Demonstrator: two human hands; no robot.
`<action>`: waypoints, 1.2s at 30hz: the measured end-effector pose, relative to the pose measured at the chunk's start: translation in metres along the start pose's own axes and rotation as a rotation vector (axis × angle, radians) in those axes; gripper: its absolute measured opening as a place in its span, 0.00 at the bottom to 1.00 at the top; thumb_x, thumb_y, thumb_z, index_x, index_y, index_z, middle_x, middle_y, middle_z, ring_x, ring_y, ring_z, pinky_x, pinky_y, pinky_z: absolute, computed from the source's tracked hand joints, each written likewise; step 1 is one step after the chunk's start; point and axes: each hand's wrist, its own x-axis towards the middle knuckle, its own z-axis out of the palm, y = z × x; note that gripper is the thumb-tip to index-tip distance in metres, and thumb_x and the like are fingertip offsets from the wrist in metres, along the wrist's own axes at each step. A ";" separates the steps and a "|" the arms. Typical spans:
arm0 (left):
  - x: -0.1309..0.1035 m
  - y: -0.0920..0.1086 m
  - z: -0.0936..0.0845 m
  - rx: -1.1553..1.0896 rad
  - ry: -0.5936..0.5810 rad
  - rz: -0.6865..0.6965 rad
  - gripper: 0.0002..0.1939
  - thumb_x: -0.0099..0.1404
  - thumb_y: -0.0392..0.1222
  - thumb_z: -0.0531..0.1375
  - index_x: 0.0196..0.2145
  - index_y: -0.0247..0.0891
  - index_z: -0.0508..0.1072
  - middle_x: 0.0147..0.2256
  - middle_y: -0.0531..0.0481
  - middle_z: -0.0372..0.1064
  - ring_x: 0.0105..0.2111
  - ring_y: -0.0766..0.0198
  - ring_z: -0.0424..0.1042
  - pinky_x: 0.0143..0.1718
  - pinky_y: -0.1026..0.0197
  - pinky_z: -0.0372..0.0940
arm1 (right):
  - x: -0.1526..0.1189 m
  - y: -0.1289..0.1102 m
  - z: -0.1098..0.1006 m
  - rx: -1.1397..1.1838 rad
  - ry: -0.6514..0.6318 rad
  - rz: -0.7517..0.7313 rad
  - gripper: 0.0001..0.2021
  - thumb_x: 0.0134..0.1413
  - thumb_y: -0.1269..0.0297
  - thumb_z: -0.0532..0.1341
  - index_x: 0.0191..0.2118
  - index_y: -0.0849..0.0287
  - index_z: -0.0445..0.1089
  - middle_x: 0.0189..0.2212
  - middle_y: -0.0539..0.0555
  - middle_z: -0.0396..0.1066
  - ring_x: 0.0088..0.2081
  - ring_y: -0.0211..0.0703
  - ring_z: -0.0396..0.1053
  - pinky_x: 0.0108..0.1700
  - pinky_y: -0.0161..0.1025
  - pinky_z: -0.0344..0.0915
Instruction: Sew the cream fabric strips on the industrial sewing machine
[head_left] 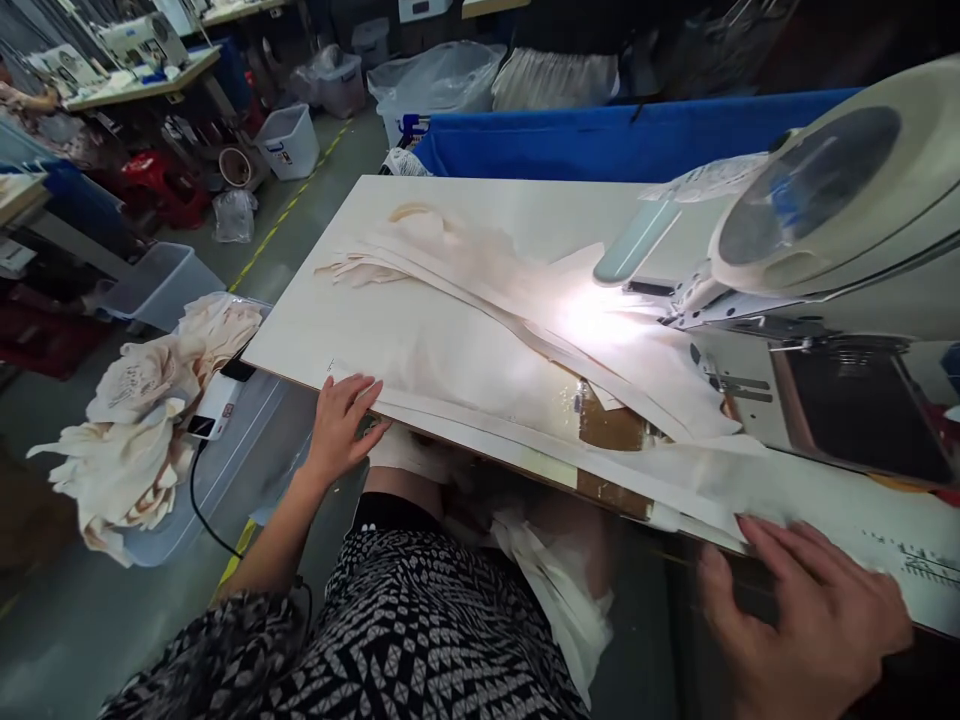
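Observation:
A long strip of thin cream fabric [480, 425] lies along the front edge of the white sewing table [300, 330]. At the strip's left end rests my left hand [345, 425], its fingers stretched over the table edge and the thumb apart. My right hand [810, 610] is at the right end, fingertips touching the cloth, thumb spread away below the edge. Behind the strip, more layered cream fabric [465, 285] runs toward the needle area of the sewing machine [840, 200], where a bright lamp washes out detail.
Left of the table, a clear plastic bin [187, 530] holds crumpled cream pieces [127, 460] and a white device [216, 405] with a cable. Blue cloth [600, 140] hangs behind the table. Cream fabric [562, 590] hangs by my lap. Other sewing machines [142, 40] stand far left.

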 end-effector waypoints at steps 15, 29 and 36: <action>-0.102 -0.090 0.077 -0.086 -0.115 -0.647 0.14 0.59 0.42 0.55 0.41 0.30 0.70 0.38 0.34 0.70 0.42 0.49 0.70 0.45 0.47 0.66 | -0.083 -0.102 0.016 0.380 -0.700 0.102 0.13 0.64 0.64 0.51 0.45 0.58 0.71 0.38 0.56 0.75 0.41 0.50 0.71 0.53 0.52 0.59; -0.061 0.096 0.096 -0.841 -0.714 -0.187 0.19 0.68 0.42 0.50 0.51 0.35 0.70 0.34 0.46 0.75 0.32 0.62 0.73 0.37 0.60 0.68 | -0.109 -0.100 -0.020 0.304 -0.956 0.488 0.17 0.63 0.56 0.47 0.30 0.57 0.68 0.29 0.57 0.70 0.34 0.50 0.68 0.35 0.43 0.61; -0.027 0.159 0.098 -1.085 -1.132 -0.130 0.15 0.67 0.42 0.52 0.40 0.33 0.76 0.26 0.49 0.73 0.28 0.65 0.70 0.33 0.63 0.64 | -0.076 -0.094 -0.035 0.504 -0.830 0.784 0.17 0.62 0.50 0.51 0.36 0.58 0.67 0.24 0.51 0.70 0.22 0.41 0.66 0.22 0.35 0.61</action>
